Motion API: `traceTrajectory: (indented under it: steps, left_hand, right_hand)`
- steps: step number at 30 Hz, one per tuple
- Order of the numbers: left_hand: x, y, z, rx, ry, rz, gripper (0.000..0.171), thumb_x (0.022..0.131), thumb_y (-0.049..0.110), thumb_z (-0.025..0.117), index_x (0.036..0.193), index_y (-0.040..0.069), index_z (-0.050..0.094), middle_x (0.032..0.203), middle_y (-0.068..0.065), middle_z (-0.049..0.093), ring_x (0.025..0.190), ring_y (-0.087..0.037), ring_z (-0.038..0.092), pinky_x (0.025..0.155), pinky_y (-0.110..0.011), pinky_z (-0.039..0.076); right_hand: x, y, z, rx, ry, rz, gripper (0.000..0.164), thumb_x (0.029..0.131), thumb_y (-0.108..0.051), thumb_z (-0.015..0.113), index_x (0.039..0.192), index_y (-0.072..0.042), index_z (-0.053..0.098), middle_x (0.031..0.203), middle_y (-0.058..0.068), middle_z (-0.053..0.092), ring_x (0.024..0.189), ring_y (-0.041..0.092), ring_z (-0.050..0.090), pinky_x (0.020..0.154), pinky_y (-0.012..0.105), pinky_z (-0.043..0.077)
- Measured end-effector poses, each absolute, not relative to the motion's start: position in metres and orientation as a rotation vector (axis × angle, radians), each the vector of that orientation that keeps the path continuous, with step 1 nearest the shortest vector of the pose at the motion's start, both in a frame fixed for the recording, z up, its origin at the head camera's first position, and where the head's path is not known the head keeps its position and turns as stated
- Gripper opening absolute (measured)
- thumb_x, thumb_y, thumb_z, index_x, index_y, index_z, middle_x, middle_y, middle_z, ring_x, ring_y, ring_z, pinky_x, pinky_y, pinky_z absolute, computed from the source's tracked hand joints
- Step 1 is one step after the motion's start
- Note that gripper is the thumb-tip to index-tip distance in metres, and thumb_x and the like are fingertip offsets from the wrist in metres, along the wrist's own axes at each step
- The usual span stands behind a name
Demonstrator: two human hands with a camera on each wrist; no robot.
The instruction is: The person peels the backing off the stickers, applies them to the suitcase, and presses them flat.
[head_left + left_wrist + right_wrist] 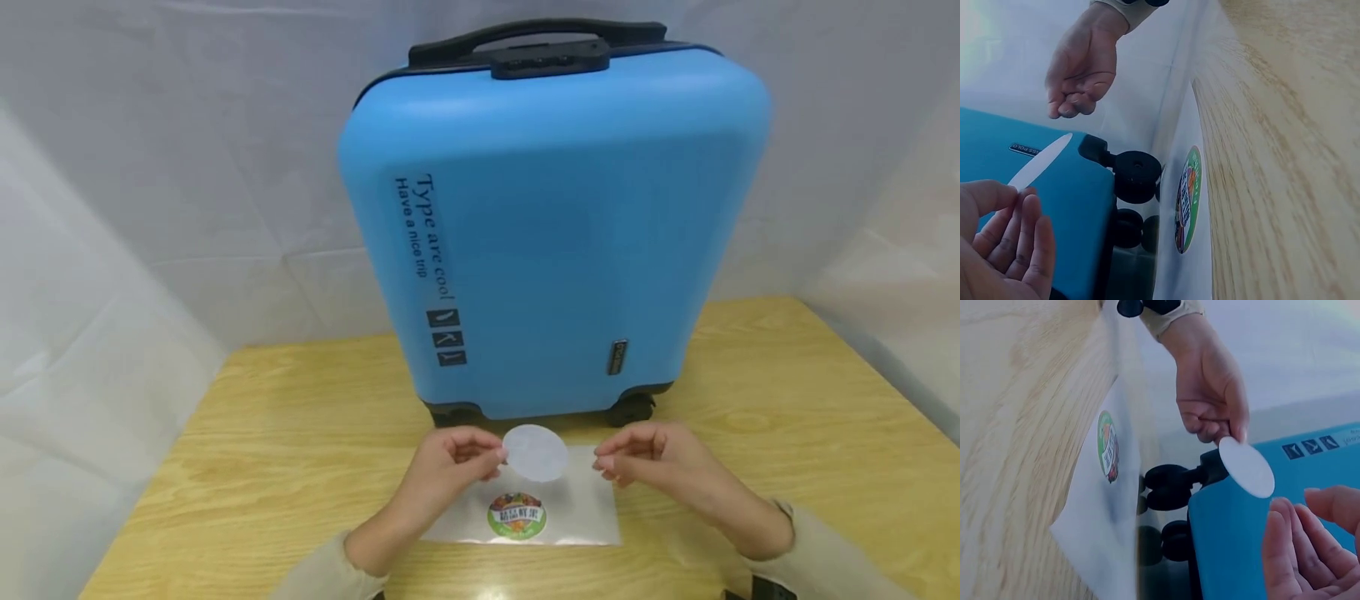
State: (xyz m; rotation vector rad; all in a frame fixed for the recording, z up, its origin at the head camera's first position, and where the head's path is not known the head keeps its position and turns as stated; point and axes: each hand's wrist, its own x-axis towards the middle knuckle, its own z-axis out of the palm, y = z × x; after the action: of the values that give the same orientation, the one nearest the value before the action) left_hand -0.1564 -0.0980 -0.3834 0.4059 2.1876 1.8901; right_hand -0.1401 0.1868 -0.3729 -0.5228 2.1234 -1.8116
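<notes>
My left hand (463, 467) pinches the edge of a white round sticker (536, 453) between thumb and fingertips, holding it above a pale sheet (585, 500). In the left wrist view, the sticker (1041, 161) appears almost edge-on. My right hand (660, 462) hovers to the right of the sticker, apart from it. Its fingers are loosely bent and hold nothing; the right wrist view shows a gap between thumb and fingers (1291, 550). On the sheet lies a round green sticker (517, 516) with a fruit picture and lettering. Behind both hands stands a blue suitcase (555, 250).
The suitcase stands upright on black wheels (632, 409), with a black handle (540, 32) on top and printed lettering on its front. Beneath everything is a wooden table (300, 433). White cloth (187, 167) hangs at the back and sides.
</notes>
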Motion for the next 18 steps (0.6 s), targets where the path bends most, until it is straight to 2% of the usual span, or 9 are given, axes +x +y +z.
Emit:
traceTrajectory:
  steps: [8, 13, 18]
  left_hand:
    - [-0.159, -0.093, -0.382, 0.399, 2.272, 1.871, 0.017, 0.083, 0.004, 0.068, 0.094, -0.008, 0.067, 0.086, -0.017, 0.069, 0.069, -0.009, 0.063, 0.068, -0.023, 0.054]
    - [-0.160, -0.089, -0.382, 0.419, 2.290, 1.875, 0.016, 0.082, 0.005, 0.070, 0.093, -0.007, 0.069, 0.086, -0.017, 0.070, 0.069, -0.010, 0.064, 0.067, -0.023, 0.055]
    - [-0.159, -0.082, -0.383, 0.480, 2.324, 1.854, 0.016, 0.082, 0.008, 0.071, 0.091, -0.005, 0.071, 0.086, -0.016, 0.071, 0.069, -0.012, 0.066, 0.066, -0.023, 0.055]
  right_hand:
    - [-0.141, 0.171, -0.365, -0.442, 2.180, -1.894, 0.031, 0.090, -0.013, 0.063, 0.106, 0.014, 0.061, 0.092, 0.007, 0.071, 0.081, 0.017, 0.067, 0.072, 0.041, 0.056]
    - [-0.142, 0.160, -0.363, -0.484, 2.189, -1.925, 0.030, 0.090, -0.013, 0.064, 0.104, 0.013, 0.063, 0.090, 0.010, 0.071, 0.079, 0.017, 0.068, 0.071, 0.042, 0.056]
    - [-0.144, 0.154, -0.360, -0.444, 2.209, -1.928, 0.029, 0.089, -0.016, 0.065, 0.102, 0.010, 0.066, 0.086, 0.007, 0.071, 0.077, 0.018, 0.068, 0.071, 0.044, 0.056]
